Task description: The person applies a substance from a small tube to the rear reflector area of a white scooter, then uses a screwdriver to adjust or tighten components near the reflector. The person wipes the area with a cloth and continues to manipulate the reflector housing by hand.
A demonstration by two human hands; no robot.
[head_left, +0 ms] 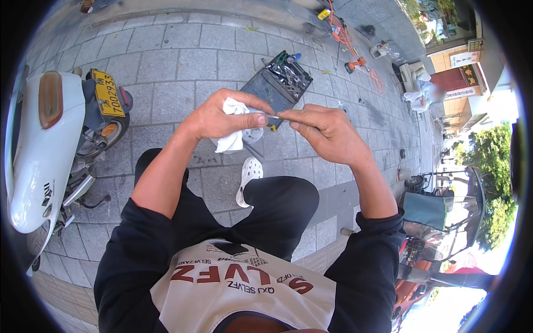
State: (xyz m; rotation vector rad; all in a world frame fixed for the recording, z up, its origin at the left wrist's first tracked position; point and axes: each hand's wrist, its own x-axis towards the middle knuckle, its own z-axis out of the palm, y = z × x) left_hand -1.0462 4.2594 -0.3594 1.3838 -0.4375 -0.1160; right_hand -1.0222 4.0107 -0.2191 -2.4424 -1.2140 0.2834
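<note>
In front of me both hands meet over the paving, each with its fingers pinched. My left hand (211,117) is closed, with a crumpled white tissue (232,143) tucked in its palm and hanging below it. Between its thumb and forefinger sits a small, thin, pale piece (273,116), too small to name. My right hand (328,129) is closed, its fingertips at the other end of that piece. Behind and beyond the hands lies an open dark toolbox (266,89) with several hand tools in it. Partly hidden under my left hand are dark thin rods (254,150).
A white scooter (55,133) stands close on the left. Beyond the toolbox to the right lie an orange power tool (355,65) and a tangled orange cord (345,36). A covered three-wheeler (425,211) is parked at the right. My white clog (251,172) rests on the grey paving (166,66).
</note>
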